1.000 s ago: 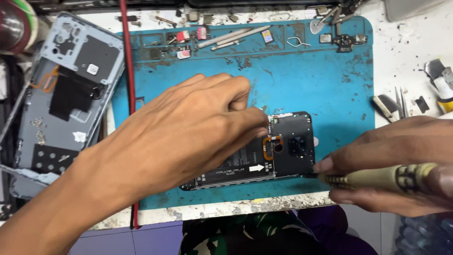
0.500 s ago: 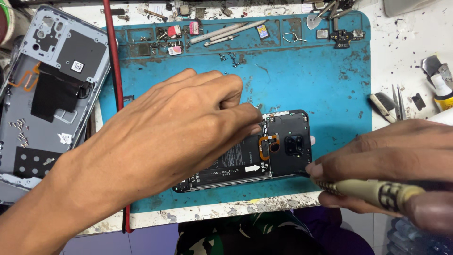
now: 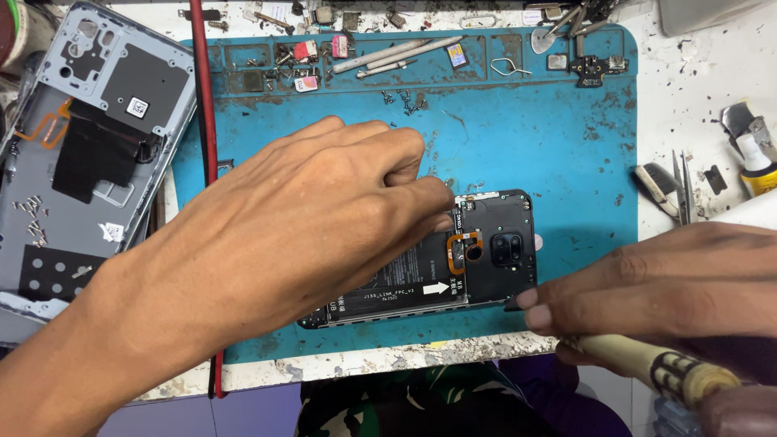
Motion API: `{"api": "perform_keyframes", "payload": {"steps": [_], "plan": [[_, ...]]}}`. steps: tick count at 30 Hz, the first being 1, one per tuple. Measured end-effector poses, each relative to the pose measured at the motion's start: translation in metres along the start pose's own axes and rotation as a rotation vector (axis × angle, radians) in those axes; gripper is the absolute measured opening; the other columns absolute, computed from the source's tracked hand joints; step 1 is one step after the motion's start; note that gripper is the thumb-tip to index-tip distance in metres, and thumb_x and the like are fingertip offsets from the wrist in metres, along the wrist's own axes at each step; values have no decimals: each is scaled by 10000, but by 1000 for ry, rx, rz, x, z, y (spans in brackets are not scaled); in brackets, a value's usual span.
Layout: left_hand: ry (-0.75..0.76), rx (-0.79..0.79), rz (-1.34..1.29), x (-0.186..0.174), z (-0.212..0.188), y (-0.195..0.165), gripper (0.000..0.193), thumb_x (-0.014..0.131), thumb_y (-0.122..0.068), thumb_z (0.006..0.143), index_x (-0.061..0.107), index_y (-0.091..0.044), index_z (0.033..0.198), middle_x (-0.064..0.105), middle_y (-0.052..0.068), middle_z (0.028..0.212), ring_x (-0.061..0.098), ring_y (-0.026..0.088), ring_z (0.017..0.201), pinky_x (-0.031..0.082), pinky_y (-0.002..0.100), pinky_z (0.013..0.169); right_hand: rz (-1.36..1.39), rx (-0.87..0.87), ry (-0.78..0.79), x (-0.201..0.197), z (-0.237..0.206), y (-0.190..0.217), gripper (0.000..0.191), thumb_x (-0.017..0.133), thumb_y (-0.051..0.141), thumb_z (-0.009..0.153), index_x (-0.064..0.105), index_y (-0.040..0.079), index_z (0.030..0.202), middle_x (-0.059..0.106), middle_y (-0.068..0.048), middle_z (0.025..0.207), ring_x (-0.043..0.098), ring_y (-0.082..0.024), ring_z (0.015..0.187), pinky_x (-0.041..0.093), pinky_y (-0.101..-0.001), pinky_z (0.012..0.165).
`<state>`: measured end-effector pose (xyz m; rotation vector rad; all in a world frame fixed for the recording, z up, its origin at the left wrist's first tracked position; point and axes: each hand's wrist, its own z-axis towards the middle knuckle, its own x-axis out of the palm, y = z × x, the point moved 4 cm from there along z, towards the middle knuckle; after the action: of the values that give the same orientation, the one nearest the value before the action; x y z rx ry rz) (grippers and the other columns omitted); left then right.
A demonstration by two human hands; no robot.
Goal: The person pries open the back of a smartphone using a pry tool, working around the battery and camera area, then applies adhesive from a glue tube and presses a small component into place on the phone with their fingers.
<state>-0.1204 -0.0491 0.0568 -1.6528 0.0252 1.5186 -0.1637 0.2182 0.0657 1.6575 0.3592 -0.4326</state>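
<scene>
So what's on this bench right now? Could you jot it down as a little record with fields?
Surface: blue work mat
Main item: opened phone, back off, lying flat on the mat
Left hand: resting over the phone, fingertips on it
Right hand: holding a screwdriver at the phone's corner
Beside the mat: grey back cover, inside up
Far edge: small parts and tweezers

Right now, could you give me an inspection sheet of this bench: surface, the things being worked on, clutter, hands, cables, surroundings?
Surface: blue work mat, stained, on a chipped white bench.
Job's things: opened phone, back off, camera block showing.
Clutter: small parts and rods in the mat's top trays; brush; tweezers; glue bottle.
Hands: left hand presses on the phone; right hand holds a screwdriver at the phone's lower right corner.
Cables: red cable along the mat's left edge.
Surroundings: grey phone back cover with loose screws, left.
</scene>
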Motion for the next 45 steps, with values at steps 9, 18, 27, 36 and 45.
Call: {"api": "perform_keyframes", "payload": {"steps": [9,18,27,36,45], "plan": [[-23,18,-4,-1,-1,0,198,626,-224,972,670,-38,918,523,119,821,567,316,786,435,473,724,48,48,27,-4,27,13,588,411,488,1071,626,29,1368,715,-154,1269,729,-276,1172,554,-485,983],[-6,43,-281,6,-4,-20,314,738,-323,913,684,-13,920,565,124,882,592,314,838,437,480,720,3,-20,-298,11,-18,-18,372,727,120,916,621,114,1273,764,-139,1175,781,-137,925,652,-278,759],[29,23,-448,9,-2,-22,233,752,-236,899,740,-9,948,661,104,968,651,307,922,477,466,805,640,1067,-121,21,-23,-56,338,719,285,959,659,193,1278,684,-215,893,625,-196,591,530,-309,520],[3,61,-394,10,0,-23,147,752,-178,917,749,-32,906,667,84,936,664,286,905,492,461,816,952,1013,-338,48,-54,-72,391,755,103,898,699,-49,1254,686,-277,1001,717,-324,793,659,-457,674],[-47,65,-429,8,0,-22,153,779,-164,889,774,-27,957,657,72,873,661,267,844,508,436,792,1208,1034,-301,53,-66,-77,391,739,110,901,687,-46,1256,699,-292,845,731,-316,704,649,-426,549]]}}
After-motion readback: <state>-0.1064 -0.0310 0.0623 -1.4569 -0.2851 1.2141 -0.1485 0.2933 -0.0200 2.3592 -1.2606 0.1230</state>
